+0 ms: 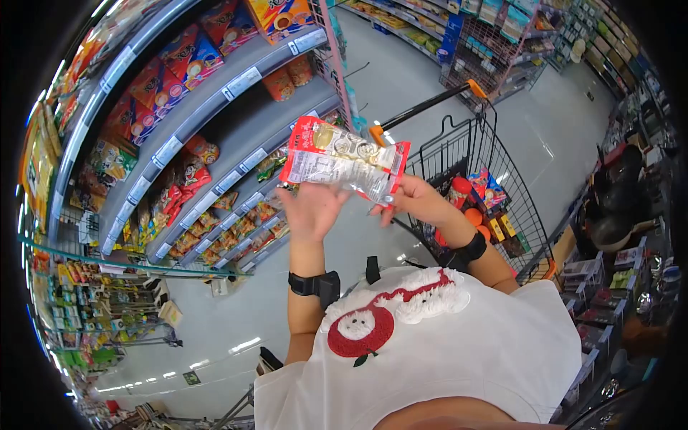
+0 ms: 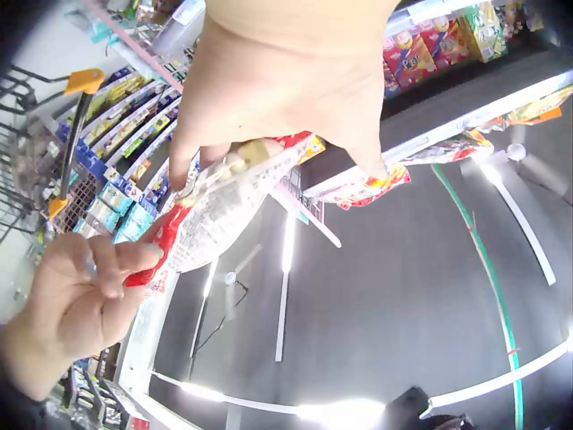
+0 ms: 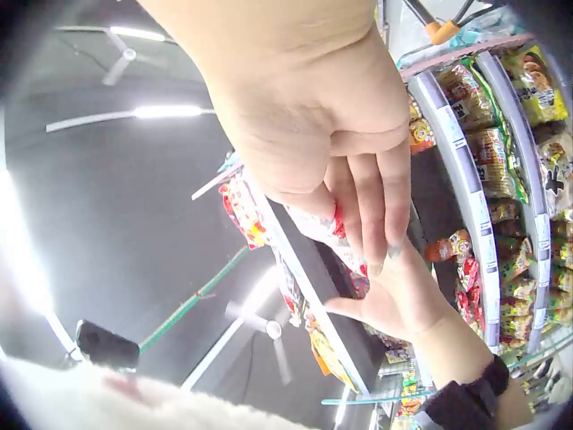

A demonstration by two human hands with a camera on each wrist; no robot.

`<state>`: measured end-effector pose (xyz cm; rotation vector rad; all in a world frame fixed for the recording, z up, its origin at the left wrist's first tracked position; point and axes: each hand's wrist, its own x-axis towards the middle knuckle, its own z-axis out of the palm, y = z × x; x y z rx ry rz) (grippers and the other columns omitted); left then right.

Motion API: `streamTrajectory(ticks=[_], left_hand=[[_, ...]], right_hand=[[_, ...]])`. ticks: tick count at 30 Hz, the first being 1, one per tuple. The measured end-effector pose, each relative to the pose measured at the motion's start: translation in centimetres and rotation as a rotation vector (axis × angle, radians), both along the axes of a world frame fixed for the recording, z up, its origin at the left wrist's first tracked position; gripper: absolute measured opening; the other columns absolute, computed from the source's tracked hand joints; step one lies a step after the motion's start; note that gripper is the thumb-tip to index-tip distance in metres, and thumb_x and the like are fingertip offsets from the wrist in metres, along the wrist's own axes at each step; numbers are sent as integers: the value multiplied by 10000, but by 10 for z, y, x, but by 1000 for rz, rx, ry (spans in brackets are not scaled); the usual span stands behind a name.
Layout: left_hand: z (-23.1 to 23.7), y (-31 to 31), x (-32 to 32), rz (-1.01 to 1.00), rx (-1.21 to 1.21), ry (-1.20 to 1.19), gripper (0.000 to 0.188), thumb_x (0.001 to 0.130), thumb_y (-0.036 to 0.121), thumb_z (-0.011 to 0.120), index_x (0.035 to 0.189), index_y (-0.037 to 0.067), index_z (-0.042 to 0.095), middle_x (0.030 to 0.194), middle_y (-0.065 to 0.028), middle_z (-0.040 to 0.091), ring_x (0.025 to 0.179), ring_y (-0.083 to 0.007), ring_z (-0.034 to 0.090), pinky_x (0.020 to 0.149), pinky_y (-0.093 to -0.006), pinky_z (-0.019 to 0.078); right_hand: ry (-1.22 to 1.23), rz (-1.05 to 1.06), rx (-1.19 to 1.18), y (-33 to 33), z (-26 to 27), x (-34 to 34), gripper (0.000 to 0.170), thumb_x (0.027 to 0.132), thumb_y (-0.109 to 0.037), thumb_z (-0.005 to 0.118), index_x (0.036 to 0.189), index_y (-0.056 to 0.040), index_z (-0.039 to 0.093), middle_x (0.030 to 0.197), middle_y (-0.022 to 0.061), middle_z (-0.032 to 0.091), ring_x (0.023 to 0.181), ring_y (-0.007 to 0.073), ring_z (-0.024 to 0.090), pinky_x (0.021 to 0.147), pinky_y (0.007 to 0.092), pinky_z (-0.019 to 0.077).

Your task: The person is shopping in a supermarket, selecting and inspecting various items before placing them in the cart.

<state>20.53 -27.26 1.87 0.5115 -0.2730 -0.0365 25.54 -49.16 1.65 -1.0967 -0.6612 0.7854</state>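
White fabric shirt (image 1: 494, 344): five o'clock.
Red-ended clear plastic packet (image 1: 345, 159): twelve o'clock.
Right hand (image 1: 418, 201): pinching packet's edge.
Left hand (image 1: 314, 211): apparently spread, fingertips hidden.

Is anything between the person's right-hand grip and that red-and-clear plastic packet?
Nothing visible is: the right-hand grip directly pinches one red end of the red-and-clear plastic packet. The left-hand grip is nearer its other end, fingers partly hidden behind it in the head view.
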Motion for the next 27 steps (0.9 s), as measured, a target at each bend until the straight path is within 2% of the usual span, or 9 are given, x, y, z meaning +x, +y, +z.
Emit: streamTrajectory(ticks=[1,2,5,9,11,16,20,22,27], left_hand=[[-2,-5,2,80,90,23,792,802,625,455,1372,113,255,1415,-98,290,1291,-293,286,1032,-488,247],[-5,-12,5,127,137,0,609,880,399,505,1363,119,260,1376,-73,341,1248,-255,347,998,-446,305],[-8,-30,12,273,211,123,605,833,313,588,1323,88,314,1336,-80,401,1227,-269,393,1007,-445,332],[-6,-42,14,396,65,207,529,863,54,496,1338,126,276,1310,-54,405,1199,-225,409,986,-429,345],[-7,-42,17,473,91,196,498,861,99,518,1316,107,317,1286,-67,439,1179,-232,444,989,-420,366],[5,-43,22,604,146,195,514,842,70,535,1307,89,316,1236,-78,482,1134,-237,490,966,-399,412],[13,-48,21,615,146,177,593,777,-67,556,1290,78,297,1236,-82,464,1141,-209,466,982,-372,366],[15,-50,20,659,205,174,614,766,-76,566,1290,80,288,1233,-88,460,1136,-211,469,981,-369,367],[21,-52,19,671,265,163,664,736,-102,589,1293,79,274,1236,-96,450,1130,-216,472,978,-366,366]], right_hand=[[-72,-16,-33,4,3,0,280,916,-116,460,1172,-1,448,960,160,624,759,193,646,704,308,530],[-120,-37,-82,8,1,-1,273,899,-47,441,1168,0,447,965,158,627,749,183,648,693,296,529],[-410,-132,-224,15,13,-5,271,872,-27,459,1142,-6,456,923,144,643,721,183,655,674,294,526],[-1108,-229,-510,8,26,9,277,785,-160,606,1026,-47,533,721,87,616,626,270,624,555,341,476],[-1312,-335,-446,0,49,17,271,755,-196,638,980,-68,559,690,74,597,596,272,597,527,342,452],[-1599,-569,-145,-42,165,-5,312,710,-225,697,976,-111,579,659,49,570,528,210,531,490,290,427],[-1550,-576,807,-48,191,-28,320,831,-341,565,1088,-151,546,619,-21,541,448,106,473,449,218,383],[-1475,-628,1083,-45,194,-36,319,875,-375,516,1119,-170,528,611,-45,536,430,70,461,442,193,371],[-1513,-750,945,-49,194,-46,368,878,-357,537,1170,-146,464,630,-54,560,429,38,466,432,176,363]])
